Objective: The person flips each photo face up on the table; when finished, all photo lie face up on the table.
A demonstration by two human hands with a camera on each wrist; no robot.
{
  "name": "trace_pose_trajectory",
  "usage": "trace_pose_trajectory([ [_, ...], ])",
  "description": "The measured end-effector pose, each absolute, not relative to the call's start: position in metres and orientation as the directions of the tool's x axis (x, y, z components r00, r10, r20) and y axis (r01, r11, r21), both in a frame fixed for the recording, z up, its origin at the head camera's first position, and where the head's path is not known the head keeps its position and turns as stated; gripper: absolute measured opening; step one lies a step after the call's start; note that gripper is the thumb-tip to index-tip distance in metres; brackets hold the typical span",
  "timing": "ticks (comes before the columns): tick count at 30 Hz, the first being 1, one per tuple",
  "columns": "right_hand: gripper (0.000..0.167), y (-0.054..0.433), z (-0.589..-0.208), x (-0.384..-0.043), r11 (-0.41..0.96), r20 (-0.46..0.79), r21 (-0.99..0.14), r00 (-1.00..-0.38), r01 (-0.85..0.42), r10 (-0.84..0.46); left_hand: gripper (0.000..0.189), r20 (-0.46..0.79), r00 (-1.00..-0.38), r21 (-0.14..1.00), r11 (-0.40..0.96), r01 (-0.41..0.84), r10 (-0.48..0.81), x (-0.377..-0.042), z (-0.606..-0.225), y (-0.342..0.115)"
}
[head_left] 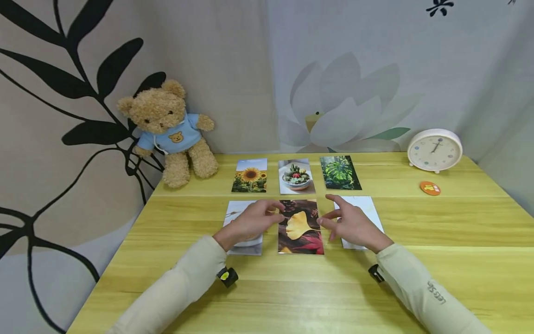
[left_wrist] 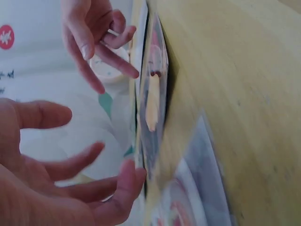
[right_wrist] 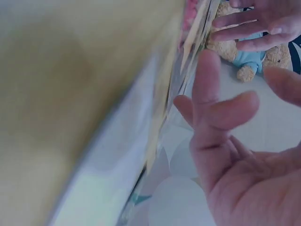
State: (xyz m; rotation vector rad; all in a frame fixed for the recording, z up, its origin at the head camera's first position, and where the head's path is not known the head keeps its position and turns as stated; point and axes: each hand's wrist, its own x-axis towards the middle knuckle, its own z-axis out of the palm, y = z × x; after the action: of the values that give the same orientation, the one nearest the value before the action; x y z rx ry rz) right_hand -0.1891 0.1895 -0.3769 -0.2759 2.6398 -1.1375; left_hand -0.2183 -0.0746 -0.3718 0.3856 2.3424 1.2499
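Between the two hands lies a photo card with a yellow ginkgo leaf (head_left: pixel 297 227), in the middle of the front row. My left hand (head_left: pixel 252 223) reaches its left edge, fingers loosely bent and holding nothing. Beneath that hand is a pale card (head_left: pixel 244 249), partly covered, with part of a white dish showing in the left wrist view. At the leaf card's right edge is my right hand (head_left: pixel 352 226), its fingers spread and nothing gripped. It partly hides a whitish card (head_left: pixel 369 208). In the right wrist view the right hand's fingers (right_wrist: pixel 207 80) are apart.
Behind, a sunflower card (head_left: pixel 250 175), a cactus bowl card (head_left: pixel 297 176) and a green leaf card (head_left: pixel 340 172) form a row. A teddy bear (head_left: pixel 177 139) sits at the back left. A white clock (head_left: pixel 435 150) and an orange disc (head_left: pixel 430 188) are at the right.
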Motion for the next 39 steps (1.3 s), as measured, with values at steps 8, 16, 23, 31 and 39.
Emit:
trace_pose_trajectory([
  [8, 0.060, 0.212, -0.366, -0.189, 0.786, -0.027, -0.555, -0.938, -0.274, -0.346, 0.045, -0.228, -0.807, 0.939, 0.341, -0.035, 0.545, -0.214, -0.370, -0.045],
  [16, 0.059, 0.245, -0.358, -0.187, 0.872, -0.002, -0.367, -0.937, -0.323, -0.348, 0.052, -0.322, -0.697, 0.943, 0.152, -0.296, 0.641, -0.219, -0.371, 0.019],
  [23, 0.061, 0.274, -0.365, -0.174, 0.908, -0.077, -0.352, -0.960, -0.227, -0.270, 0.055, -0.349, -0.696, 0.936, 0.264, -0.231, 0.628, -0.211, -0.371, 0.046],
  [31, 0.063, 0.278, -0.376, -0.172, 0.926, -0.075, -0.310, -0.966, -0.214, -0.248, 0.048, -0.379, -0.760, 0.923, 0.277, -0.267, 0.529, -0.209, -0.371, 0.058],
  [39, 0.063, 0.262, -0.375, -0.176, 0.919, -0.059, -0.327, -0.966, -0.220, -0.252, 0.051, -0.306, -0.807, 0.952, 0.172, -0.253, 0.505, -0.218, -0.375, 0.053],
])
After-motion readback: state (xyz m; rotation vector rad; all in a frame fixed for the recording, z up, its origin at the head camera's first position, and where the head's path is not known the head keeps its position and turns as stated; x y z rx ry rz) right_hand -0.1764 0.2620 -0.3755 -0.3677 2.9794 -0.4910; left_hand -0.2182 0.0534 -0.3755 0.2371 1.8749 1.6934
